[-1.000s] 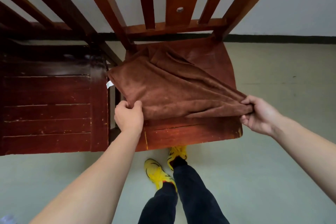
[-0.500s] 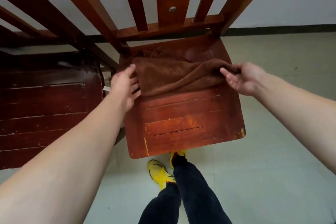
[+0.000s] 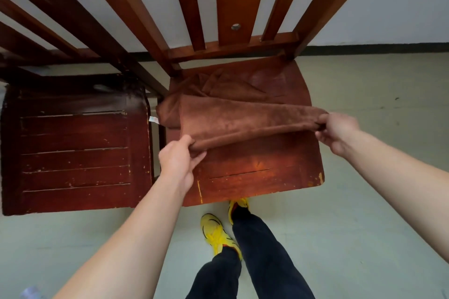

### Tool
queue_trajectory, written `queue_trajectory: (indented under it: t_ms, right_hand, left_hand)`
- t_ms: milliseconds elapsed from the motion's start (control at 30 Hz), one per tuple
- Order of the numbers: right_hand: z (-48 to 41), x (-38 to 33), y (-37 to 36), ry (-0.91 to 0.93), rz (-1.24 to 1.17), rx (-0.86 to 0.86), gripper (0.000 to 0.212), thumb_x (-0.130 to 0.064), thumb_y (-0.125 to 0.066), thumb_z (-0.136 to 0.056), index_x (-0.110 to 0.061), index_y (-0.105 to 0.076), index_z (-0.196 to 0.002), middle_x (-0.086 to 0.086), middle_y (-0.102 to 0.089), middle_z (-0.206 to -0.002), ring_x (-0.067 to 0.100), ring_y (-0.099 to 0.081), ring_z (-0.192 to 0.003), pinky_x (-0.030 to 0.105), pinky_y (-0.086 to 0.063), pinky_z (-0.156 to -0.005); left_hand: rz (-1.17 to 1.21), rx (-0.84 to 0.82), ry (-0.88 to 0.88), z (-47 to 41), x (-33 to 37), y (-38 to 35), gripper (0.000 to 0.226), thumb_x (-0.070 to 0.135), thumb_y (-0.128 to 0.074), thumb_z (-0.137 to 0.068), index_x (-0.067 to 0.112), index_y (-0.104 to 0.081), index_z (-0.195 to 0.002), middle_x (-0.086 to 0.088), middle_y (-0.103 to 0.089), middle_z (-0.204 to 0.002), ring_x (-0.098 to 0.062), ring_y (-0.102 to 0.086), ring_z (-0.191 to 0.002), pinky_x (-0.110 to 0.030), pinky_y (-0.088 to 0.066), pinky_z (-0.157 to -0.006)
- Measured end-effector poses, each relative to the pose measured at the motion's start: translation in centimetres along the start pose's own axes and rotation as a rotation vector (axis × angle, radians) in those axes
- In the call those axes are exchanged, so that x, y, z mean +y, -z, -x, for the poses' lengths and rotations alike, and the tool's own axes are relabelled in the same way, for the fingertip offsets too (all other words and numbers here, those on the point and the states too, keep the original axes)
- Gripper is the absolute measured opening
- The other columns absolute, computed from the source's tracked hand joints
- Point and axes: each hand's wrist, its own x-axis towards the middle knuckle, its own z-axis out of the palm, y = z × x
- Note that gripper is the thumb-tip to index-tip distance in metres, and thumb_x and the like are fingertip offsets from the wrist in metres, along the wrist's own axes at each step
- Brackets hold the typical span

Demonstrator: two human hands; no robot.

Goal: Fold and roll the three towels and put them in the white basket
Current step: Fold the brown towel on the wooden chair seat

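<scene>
A brown towel (image 3: 233, 119) lies across the back half of a wooden chair seat (image 3: 255, 177), folded into a long band, with a white tag at its left end. My left hand (image 3: 179, 160) pinches the near left end of the folded edge. My right hand (image 3: 336, 131) grips the right end, just past the seat's right side. More brown cloth lies crumpled behind the band near the chair back. No white basket is in view.
A second, darker wooden chair seat (image 3: 75, 153) stands close on the left. The slatted chair back (image 3: 230, 7) rises at the far side. My legs and yellow shoes (image 3: 218, 233) stand on the pale floor in front of the chair.
Both hands carried the towel's near edge back over the seat, making a fold, and have now drawn a folded edge toward me again. The head camera dipped slightly.
</scene>
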Motion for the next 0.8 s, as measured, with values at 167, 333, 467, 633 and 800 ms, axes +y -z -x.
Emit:
queue_trajectory:
  t_ms: [167,333,467,633,800]
  right_hand:
    - [3.7,3.8,2.5,-0.021,-0.066,0.004,0.025,0.001,-0.056,-0.089,-0.017,-0.049,-0.107,0.007,-0.054,-0.079,0.015,-0.051,-0.051,0.014,-0.040,-0.031]
    - [7.3,8.7,5.5,-0.035,0.012,-0.049,0.009,0.001,-0.059,-0.085,-0.007,-0.060,-0.086,0.007,-0.057,-0.064,0.009,-0.048,-0.033,0.014,-0.038,-0.031]
    - [10.4,11.7,7.4,-0.042,-0.008,-0.146,0.011,-0.002,-0.067,-0.084,-0.006,-0.059,-0.077,0.003,-0.059,-0.045,0.006,-0.050,-0.032,0.013,-0.036,-0.032]
    - [14.3,12.4,8.8,0.077,-0.100,-0.176,0.015,-0.005,-0.067,-0.086,-0.007,-0.062,-0.099,0.007,-0.059,-0.067,0.007,-0.052,-0.044,0.015,-0.039,-0.035]
    - [17.7,8.6,9.3,0.169,-0.109,-0.160,0.010,-0.007,-0.062,-0.087,-0.016,-0.062,-0.093,0.006,-0.060,-0.066,0.008,-0.051,-0.041,0.017,-0.041,-0.038]
  left_hand:
    - [-0.065,0.148,-0.026,5.3,-2.3,3.3,0.014,0.002,-0.061,-0.087,0.005,-0.050,-0.096,-0.017,-0.060,-0.082,-0.017,-0.061,-0.052,-0.021,-0.051,-0.041]
    - [-0.316,0.188,-0.217,9.2,-5.7,8.4,0.024,0.009,-0.066,-0.086,0.012,-0.050,-0.104,-0.014,-0.064,-0.090,-0.015,-0.055,-0.041,-0.022,-0.041,-0.041]
    - [-0.354,0.215,-0.245,11.3,-7.1,12.3,0.013,0.015,-0.072,-0.082,0.015,-0.062,-0.091,-0.013,-0.070,-0.092,-0.013,-0.053,-0.040,-0.024,-0.044,-0.052]
    - [-0.325,0.167,-0.297,14.5,-5.6,15.0,0.006,0.013,-0.069,-0.086,0.008,-0.066,-0.084,-0.007,-0.066,-0.071,-0.005,-0.050,-0.036,-0.016,-0.040,-0.038]
    - [-0.222,0.120,-0.349,17.0,-1.0,14.1,0.006,0.006,-0.060,-0.090,0.005,-0.062,-0.084,-0.011,-0.061,-0.066,-0.005,-0.051,-0.032,-0.014,-0.037,-0.033]
